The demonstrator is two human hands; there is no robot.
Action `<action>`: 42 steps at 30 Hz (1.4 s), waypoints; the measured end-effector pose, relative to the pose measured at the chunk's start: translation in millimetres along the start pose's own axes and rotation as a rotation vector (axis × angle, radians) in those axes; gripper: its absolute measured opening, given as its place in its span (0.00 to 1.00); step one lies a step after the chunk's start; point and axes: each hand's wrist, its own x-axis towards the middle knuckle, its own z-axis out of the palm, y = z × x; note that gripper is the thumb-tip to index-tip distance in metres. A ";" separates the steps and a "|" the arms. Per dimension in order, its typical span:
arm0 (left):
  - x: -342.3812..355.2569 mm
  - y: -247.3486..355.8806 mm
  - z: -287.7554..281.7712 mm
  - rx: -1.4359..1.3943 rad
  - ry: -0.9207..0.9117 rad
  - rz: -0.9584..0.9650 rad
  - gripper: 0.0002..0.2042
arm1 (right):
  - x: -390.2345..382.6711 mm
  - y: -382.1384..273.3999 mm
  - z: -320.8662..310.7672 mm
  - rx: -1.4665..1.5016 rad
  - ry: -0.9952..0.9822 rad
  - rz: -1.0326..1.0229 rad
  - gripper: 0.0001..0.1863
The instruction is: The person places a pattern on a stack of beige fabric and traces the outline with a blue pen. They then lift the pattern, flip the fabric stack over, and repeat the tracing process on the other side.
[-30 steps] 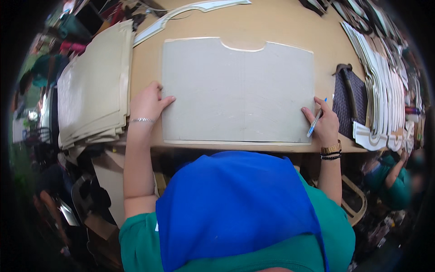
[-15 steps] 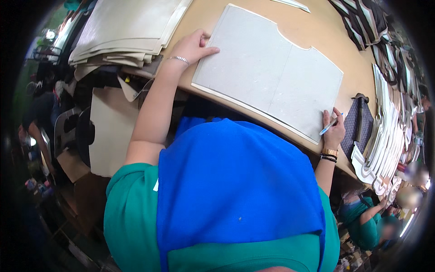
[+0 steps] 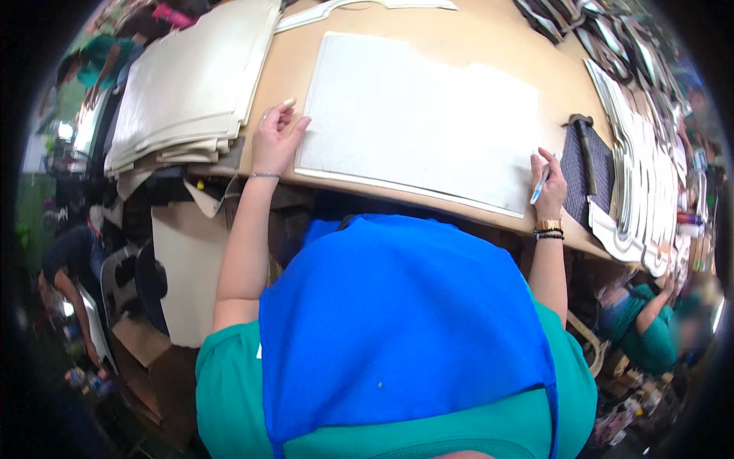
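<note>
Flat on the table [image 3: 566,84], the pale sheet [image 3: 413,122] lies between my 2 separated hands: left hand [image 3: 277,143], fingers loosely spread, at its left edge; right hand [image 3: 550,191], clasping 1 pen [image 3: 538,189], at its right. I cannot tell whether either touches it. Positioning seems in hand; the next move calls for edge contact. No lettering is legible.

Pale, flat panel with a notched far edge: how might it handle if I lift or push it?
The pale, flat panel looks fairly stiff, since it lies flat without visible curling. Being thin for its breadth, it may flex if lifted by one corner. Its near side shows a doubled edge, so it might be two layers that slip apart when pushed.
</note>
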 end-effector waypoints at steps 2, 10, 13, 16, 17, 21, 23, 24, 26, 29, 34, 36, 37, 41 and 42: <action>9.4 21.4 3.1 0.095 -0.013 0.033 0.22 | 0.3 14.5 0.8 0.281 0.030 0.064 0.22; 68.2 72.5 60.1 0.318 -0.204 0.481 0.23 | 33.2 -23.6 8.6 0.742 0.101 0.225 0.18; 89.3 92.8 83.6 0.406 -0.346 0.449 0.26 | 66.4 -53.5 38.5 0.733 0.034 0.050 0.14; 105.5 105.5 99.7 0.544 -0.459 0.386 0.33 | 93.0 -87.6 73.9 0.946 -0.094 0.056 0.14; 109.1 110.9 102.4 0.580 -0.502 0.357 0.34 | 100.8 -97.9 84.9 0.987 -0.141 0.050 0.14; 114.8 110.6 107.2 0.677 -0.598 0.318 0.37 | 128.6 -139.5 134.8 0.869 -0.251 -0.087 0.11; 116.9 112.8 105.3 0.683 -0.621 0.323 0.37 | 141.3 -153.1 160.2 0.827 -0.268 -0.161 0.10; 117.7 112.2 105.1 0.690 -0.620 0.324 0.37 | 144.8 -163.4 171.6 0.863 -0.275 -0.139 0.09; 119.0 112.6 106.4 0.701 -0.618 0.331 0.37 | 147.2 -175.1 184.2 0.845 -0.294 -0.156 0.08; 124.2 121.3 104.5 0.700 -0.683 0.297 0.36 | 149.2 -175.7 195.1 0.814 -0.319 -0.116 0.07; 124.3 122.4 98.4 0.708 -0.669 0.320 0.35 | 144.0 -176.1 196.8 0.589 -0.240 -0.243 0.07; 123.3 118.1 99.1 0.685 -0.647 0.343 0.35 | 144.0 -175.8 197.6 0.577 -0.225 -0.257 0.08; 122.2 115.9 99.8 0.672 -0.633 0.355 0.35 | 144.3 -174.5 198.7 0.571 -0.222 -0.259 0.08; 118.8 110.0 102.1 0.649 -0.595 0.364 0.35 | 141.7 -176.7 195.9 0.550 -0.237 -0.261 0.07; 118.9 109.9 102.5 0.651 -0.598 0.361 0.35 | 142.2 -175.5 196.8 0.546 -0.233 -0.269 0.07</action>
